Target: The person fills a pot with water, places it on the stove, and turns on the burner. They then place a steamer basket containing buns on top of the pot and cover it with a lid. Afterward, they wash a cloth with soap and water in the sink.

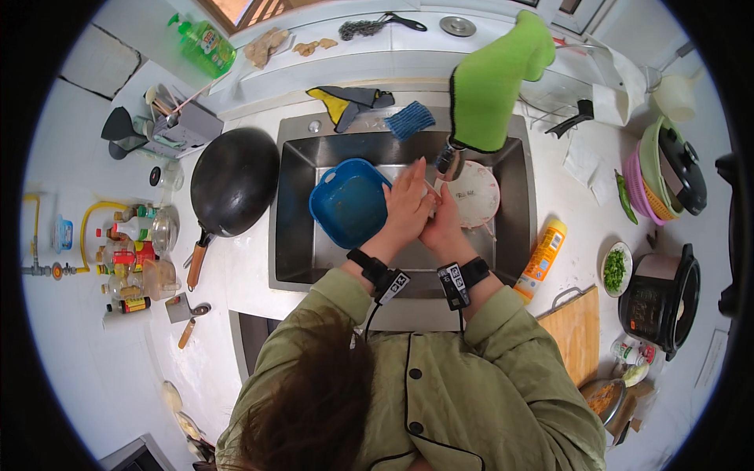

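Observation:
Over the steel sink [294,235], my left hand [407,203] and my right hand [443,221] are pressed together at the palms, near the tap spout [450,160]. A small pale edge shows between them; whether it is a held thing I cannot tell. A blue plastic basin [351,203] stands in the sink beside my left hand. To the right of my right hand lies a white dish [474,194] with a pink-patterned rim. A green cloth [486,94] hangs over the tap. Behind the basin, a blue knitted cloth [409,120] rests on the sink's back edge.
A black wok [235,182] leans at the sink's left. An orange-yellow bottle [542,259] lies at its right, near a wooden cutting board [571,335]. Farther right are a bowl of chopped greens [616,269] and a black cooker [654,300]. A grey-yellow cloth [347,106] lies behind the sink.

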